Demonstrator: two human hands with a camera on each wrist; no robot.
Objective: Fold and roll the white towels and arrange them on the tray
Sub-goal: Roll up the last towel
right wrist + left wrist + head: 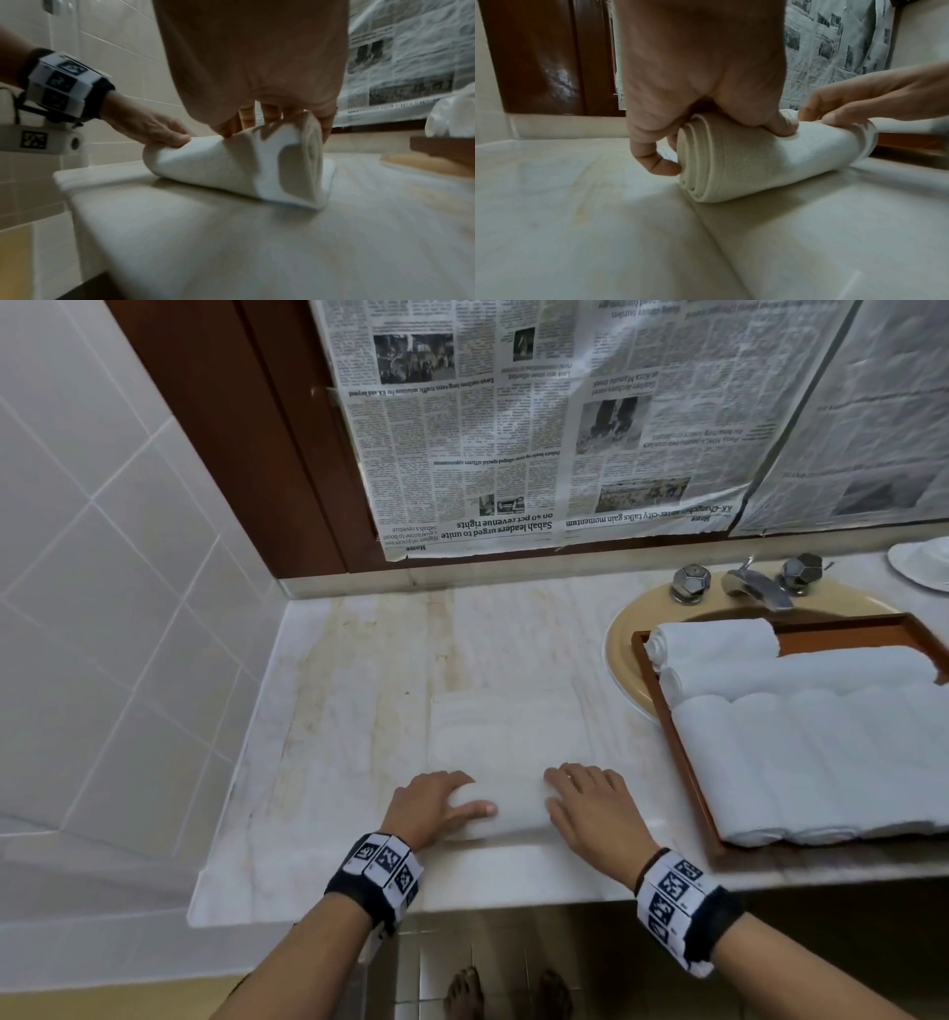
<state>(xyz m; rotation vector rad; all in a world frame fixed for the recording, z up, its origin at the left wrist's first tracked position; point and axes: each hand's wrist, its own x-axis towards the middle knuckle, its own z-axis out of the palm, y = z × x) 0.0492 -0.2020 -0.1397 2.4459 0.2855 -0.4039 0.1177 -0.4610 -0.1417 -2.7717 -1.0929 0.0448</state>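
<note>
Your left hand (434, 806) curls over the left end of the half-rolled towel (506, 814), its fingers (654, 162) wrapped round the spiral of layers and the thumb pressed on top. Your right hand (590, 806) clamps the right end the same way, fingers (270, 113) hooked over the far side of the roll. The towel is soft white terry, a thick cylinder at your edge of the pale, veined marble table (359, 685), with its unrolled part lying flat and smooth beyond the roll. To your right, a rectangular brown wooden tray (683, 762) sits partly over the round cream basin (621, 660). On it you have two rolled towels (714, 639) at the far end and a row of further white rolls (821, 762) nearer you; their exact count cannot be told. Behind the basin stand two faceted metal knobs (690, 582) and one spout (755, 585). Newspaper sheets (513, 428) cover the wall above
</note>
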